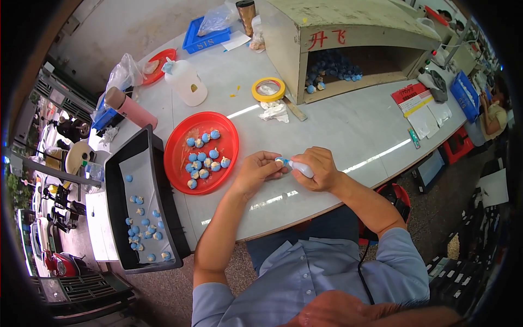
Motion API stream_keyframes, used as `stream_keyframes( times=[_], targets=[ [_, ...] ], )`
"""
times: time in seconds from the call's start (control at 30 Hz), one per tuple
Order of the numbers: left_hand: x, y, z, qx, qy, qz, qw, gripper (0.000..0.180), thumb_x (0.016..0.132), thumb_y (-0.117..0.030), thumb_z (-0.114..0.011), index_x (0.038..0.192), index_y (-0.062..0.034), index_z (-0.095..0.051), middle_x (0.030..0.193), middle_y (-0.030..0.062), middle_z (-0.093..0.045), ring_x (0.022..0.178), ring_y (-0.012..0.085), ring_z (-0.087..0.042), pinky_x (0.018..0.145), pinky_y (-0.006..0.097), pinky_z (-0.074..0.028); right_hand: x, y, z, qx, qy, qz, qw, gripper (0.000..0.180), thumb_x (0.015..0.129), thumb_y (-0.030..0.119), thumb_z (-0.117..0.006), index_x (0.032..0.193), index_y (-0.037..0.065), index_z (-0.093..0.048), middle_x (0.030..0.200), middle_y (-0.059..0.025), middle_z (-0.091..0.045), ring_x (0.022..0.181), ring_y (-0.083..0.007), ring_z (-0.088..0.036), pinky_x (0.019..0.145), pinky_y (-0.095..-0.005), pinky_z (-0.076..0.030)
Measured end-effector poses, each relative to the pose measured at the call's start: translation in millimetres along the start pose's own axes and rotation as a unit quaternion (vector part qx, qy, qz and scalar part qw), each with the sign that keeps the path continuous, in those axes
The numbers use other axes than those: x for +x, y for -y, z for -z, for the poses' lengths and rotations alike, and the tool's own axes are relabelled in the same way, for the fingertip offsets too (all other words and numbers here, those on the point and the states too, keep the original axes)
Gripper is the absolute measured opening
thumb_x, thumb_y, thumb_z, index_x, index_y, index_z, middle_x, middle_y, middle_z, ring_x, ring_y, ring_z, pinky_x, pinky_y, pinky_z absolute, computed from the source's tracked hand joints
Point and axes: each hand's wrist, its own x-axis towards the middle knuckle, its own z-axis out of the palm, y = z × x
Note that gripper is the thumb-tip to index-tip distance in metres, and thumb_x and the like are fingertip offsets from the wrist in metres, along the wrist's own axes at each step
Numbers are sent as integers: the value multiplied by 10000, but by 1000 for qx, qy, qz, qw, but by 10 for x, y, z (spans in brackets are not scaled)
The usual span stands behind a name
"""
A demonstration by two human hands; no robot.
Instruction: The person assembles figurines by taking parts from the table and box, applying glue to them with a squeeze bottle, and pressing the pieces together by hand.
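Observation:
My left hand [255, 174] is closed in a pinch around a small blue-and-cream ball [279, 161], above the table in front of me. My right hand [320, 170] grips a small white squeeze bottle [303, 170], and its nozzle end meets the ball between my fingers. Left of my hands is a round red tray [233, 131] with several similar blue-and-cream balls [202, 157] grouped on it. Farther left, a black rectangular bin [173, 210] with a pale liner has more of these balls [146, 231] scattered inside.
A beige box-like cabinet [289, 54] with many blue pieces [332, 71] inside stands at the back. Yellow tape [268, 89], a white jug [188, 84], a pink bottle [133, 109] and a blue basket [207, 37] are on the table. A co-worker [494, 111] is at far right.

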Motion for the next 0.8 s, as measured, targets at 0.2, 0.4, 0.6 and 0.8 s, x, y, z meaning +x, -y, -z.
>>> stream_keyframes(
  times=[0.2, 0.4, 0.6, 0.8],
  targets=[
    [4, 9, -1, 6, -9, -1, 1000, 307, 899, -60, -633, 1155, 73, -531, 1026, 131, -640, 924, 196, -670, 779, 245, -553, 2, -5, 5, -4, -2, 7, 1000, 203, 724, 77, -687, 897, 5, -610, 657, -105, -598, 502, -255, -554, 482, -338, -429],
    [13, 15, 9, 4, -14, 0, 1000, 313, 896, -77, -642, 1151, 69, -534, 1022, 124, -640, 917, 192, -670, 768, 239, -549, -25, 2, 12, -21, 8, 7, 1000, 211, 714, 74, -692, 895, 3, -607, 661, -100, -604, 499, -252, -557, 481, -332, -432],
    [17, 8, 12, -7, -24, 4, 1000, 321, 892, -89, -648, 1147, 65, -528, 1024, 123, -639, 920, 194, -669, 778, 241, -547, -22, 17, 34, -11, 11, 0, 1000, 210, 712, 66, -686, 896, 1, -608, 660, -101, -602, 497, -250, -556, 480, -332, -432],
    [17, 17, 35, -13, -14, -1, 1000, 321, 890, -52, -629, 1163, 63, -508, 1060, 141, -626, 954, 205, -663, 800, 253, -549, 0, 11, 16, 3, -3, 3, 1000, 204, 727, 64, -675, 907, -6, -610, 680, -109, -607, 508, -251, -557, 487, -332, -431]
  ],
)
